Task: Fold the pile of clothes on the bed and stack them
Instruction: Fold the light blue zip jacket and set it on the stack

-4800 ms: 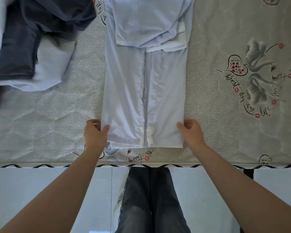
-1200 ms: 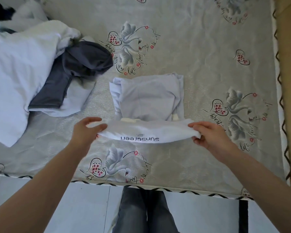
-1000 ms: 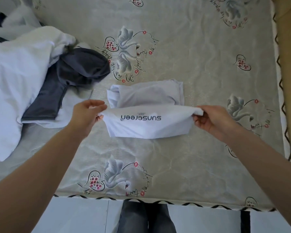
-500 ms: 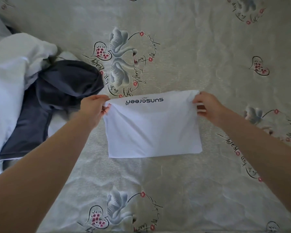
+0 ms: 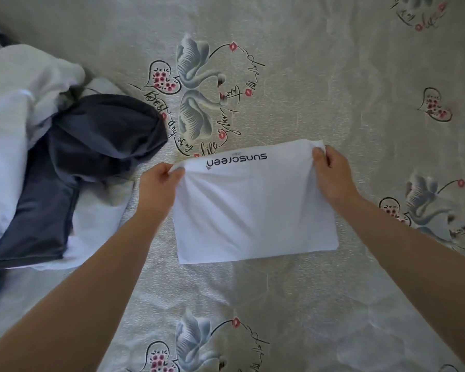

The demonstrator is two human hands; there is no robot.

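Fingers of left hand (image 5: 157, 181) & right hand (image 5: 330, 173) are pinching the far corners of the folded white garment (image 5: 253, 210), thumbs clamped on cloth. Garment is lying flat mid-mattress (image 5: 333, 76), "sunscreen" print along far edge. Unfolded pile w/ dark grey garment (image 5: 91, 146) & white clothes (image 5: 8, 116) is lying well apart, left.

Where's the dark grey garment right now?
In the head view the dark grey garment lies unfolded at the left of the bed, on the pile of white clothes, just left of the left hand and the folded white shirt.
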